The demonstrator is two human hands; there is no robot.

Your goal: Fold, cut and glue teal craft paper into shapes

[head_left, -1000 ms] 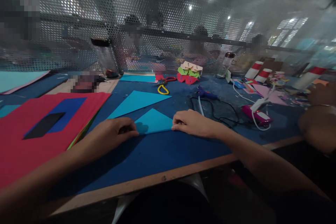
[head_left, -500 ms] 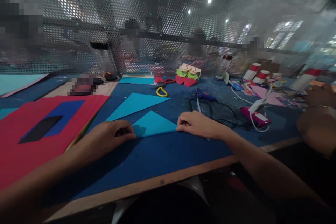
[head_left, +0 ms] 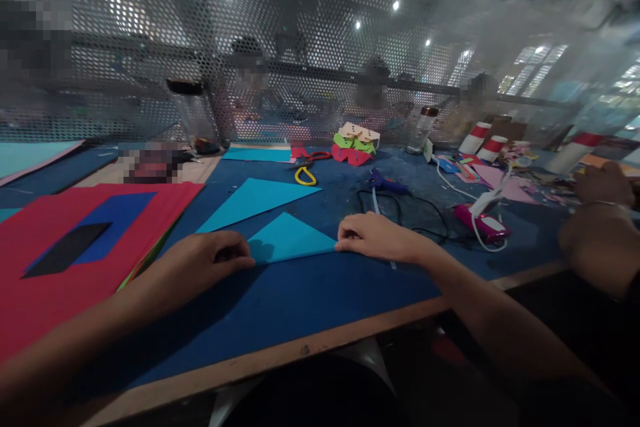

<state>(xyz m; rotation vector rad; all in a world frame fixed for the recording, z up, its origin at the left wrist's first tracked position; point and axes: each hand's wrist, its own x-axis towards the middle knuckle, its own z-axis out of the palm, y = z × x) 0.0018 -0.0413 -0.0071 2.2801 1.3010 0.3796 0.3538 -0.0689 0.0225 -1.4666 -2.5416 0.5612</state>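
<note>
A blue paper triangle lies on the dark blue table in front of me, its long edge towards me. My left hand pinches its left corner between thumb and fingers. At the opposite corner, my right hand is closed on the paper the same way. Just behind lies a second, larger blue paper triangle, which neither hand touches. Left of my left hand is a stack of red sheets, topped by a blue strip and a black strip.
Scissors with yellow and red handles lie beyond the triangles. A glue gun and its black cable are to the right, near a pink power strip. Jars stand by the mesh screen. Another person's hand is at far right.
Both hands keep their grip on the triangle's corners, and the paper looks the same. The view has shifted slightly, so the table's things appear a little further left.
</note>
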